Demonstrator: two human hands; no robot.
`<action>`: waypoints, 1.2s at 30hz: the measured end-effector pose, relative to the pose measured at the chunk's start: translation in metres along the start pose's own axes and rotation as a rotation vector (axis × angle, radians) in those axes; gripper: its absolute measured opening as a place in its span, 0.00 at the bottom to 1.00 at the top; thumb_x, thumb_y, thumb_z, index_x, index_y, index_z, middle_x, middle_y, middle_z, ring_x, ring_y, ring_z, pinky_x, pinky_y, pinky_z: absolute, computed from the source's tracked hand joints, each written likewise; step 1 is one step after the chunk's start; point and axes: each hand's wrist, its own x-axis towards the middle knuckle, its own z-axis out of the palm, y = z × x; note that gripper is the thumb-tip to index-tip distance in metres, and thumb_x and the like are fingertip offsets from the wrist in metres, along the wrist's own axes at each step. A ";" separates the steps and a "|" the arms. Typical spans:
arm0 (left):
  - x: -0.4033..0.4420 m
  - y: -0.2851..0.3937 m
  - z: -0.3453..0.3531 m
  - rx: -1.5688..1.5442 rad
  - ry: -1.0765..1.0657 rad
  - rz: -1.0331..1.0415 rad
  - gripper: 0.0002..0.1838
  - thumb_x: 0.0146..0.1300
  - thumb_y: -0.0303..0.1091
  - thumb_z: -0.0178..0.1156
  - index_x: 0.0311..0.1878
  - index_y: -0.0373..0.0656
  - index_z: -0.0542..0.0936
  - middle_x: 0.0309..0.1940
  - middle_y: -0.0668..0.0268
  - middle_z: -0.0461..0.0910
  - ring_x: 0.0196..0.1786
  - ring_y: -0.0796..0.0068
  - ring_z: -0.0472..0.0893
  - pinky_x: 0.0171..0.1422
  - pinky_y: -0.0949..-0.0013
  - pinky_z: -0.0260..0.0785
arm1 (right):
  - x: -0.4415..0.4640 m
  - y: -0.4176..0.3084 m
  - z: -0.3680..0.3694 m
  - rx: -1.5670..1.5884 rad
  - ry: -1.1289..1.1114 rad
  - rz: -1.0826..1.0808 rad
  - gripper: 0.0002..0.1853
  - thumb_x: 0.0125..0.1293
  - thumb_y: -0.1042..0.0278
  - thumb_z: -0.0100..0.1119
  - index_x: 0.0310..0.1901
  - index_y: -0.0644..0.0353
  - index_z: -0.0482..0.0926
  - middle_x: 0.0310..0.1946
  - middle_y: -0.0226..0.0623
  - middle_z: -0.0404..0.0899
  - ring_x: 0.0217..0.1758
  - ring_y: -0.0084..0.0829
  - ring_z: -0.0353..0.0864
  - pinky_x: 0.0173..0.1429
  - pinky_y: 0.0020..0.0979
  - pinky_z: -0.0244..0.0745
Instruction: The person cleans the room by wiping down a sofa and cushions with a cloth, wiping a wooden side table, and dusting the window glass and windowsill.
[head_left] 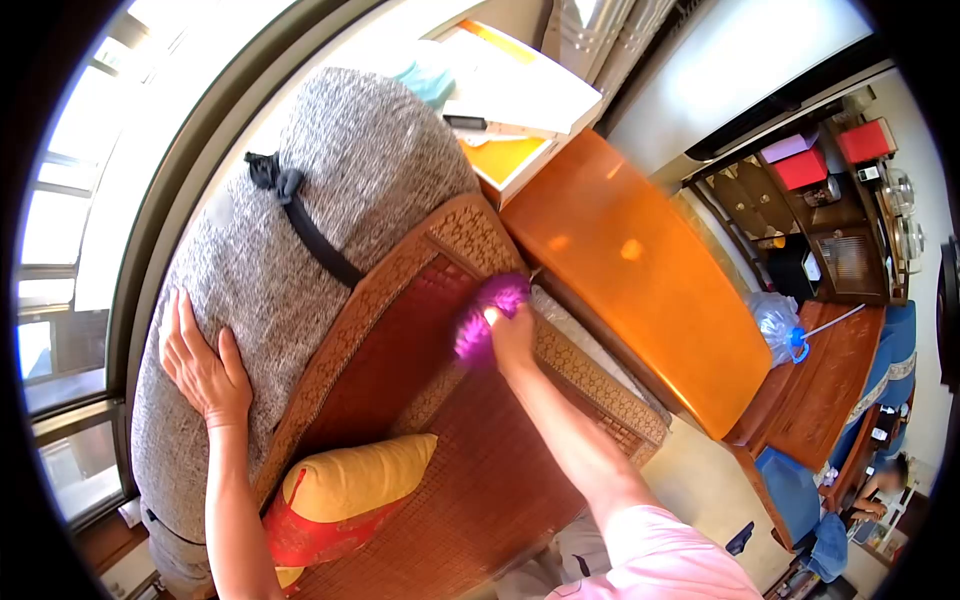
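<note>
My left hand (pixel 205 365) lies flat, fingers stretched, on the grey mottled cover (pixel 375 130) over the sofa back. A black strap (pixel 315 240) with a knot crosses that cover. My right hand (pixel 513 338) is closed around a fluffy purple duster (pixel 480 320), slightly blurred. It is over the upper end of the brown woven mat (pixel 480 450), near the mat's patterned border. Whether the duster touches the mat, I cannot tell. A yellow and red cushion (pixel 355 480) rests on the mat between my arms.
An orange-brown wooden cabinet top (pixel 640 280) stands beyond the sofa's end. A white box (pixel 530 80) with a black marker (pixel 465 122) sits by the sofa back. Windows (pixel 65 230) line the left. Far right are a wooden table (pixel 815 365), blue chairs (pixel 790 485) and another person (pixel 880 485).
</note>
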 end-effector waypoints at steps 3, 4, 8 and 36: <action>0.000 0.003 0.000 0.005 -0.011 0.009 0.33 0.74 0.51 0.43 0.74 0.37 0.63 0.72 0.53 0.65 0.73 0.52 0.64 0.76 0.52 0.50 | 0.007 -0.035 -0.066 -0.145 0.114 -0.672 0.19 0.59 0.78 0.64 0.53 0.61 0.76 0.47 0.39 0.77 0.49 0.36 0.79 0.56 0.43 0.76; 0.000 0.003 -0.001 0.003 -0.009 0.014 0.33 0.74 0.52 0.42 0.74 0.37 0.63 0.72 0.53 0.65 0.73 0.52 0.64 0.76 0.52 0.51 | 0.032 -0.038 -0.098 -0.307 0.209 -0.827 0.19 0.57 0.79 0.64 0.52 0.60 0.77 0.41 0.36 0.76 0.44 0.37 0.78 0.48 0.41 0.75; 0.000 0.003 0.001 0.016 -0.002 0.015 0.33 0.75 0.52 0.40 0.74 0.37 0.62 0.72 0.52 0.65 0.73 0.52 0.64 0.76 0.52 0.50 | 0.101 -0.097 -0.186 -0.751 0.616 -0.907 0.23 0.59 0.81 0.62 0.58 0.56 0.76 0.49 0.42 0.73 0.51 0.43 0.78 0.55 0.46 0.78; -0.008 -0.024 0.038 0.272 -0.002 -0.021 0.29 0.79 0.50 0.39 0.77 0.48 0.61 0.74 0.64 0.64 0.77 0.63 0.61 0.79 0.58 0.51 | 0.071 -0.017 -0.266 -1.211 0.647 -0.937 0.18 0.63 0.56 0.67 0.55 0.45 0.83 0.54 0.37 0.75 0.56 0.42 0.73 0.58 0.43 0.72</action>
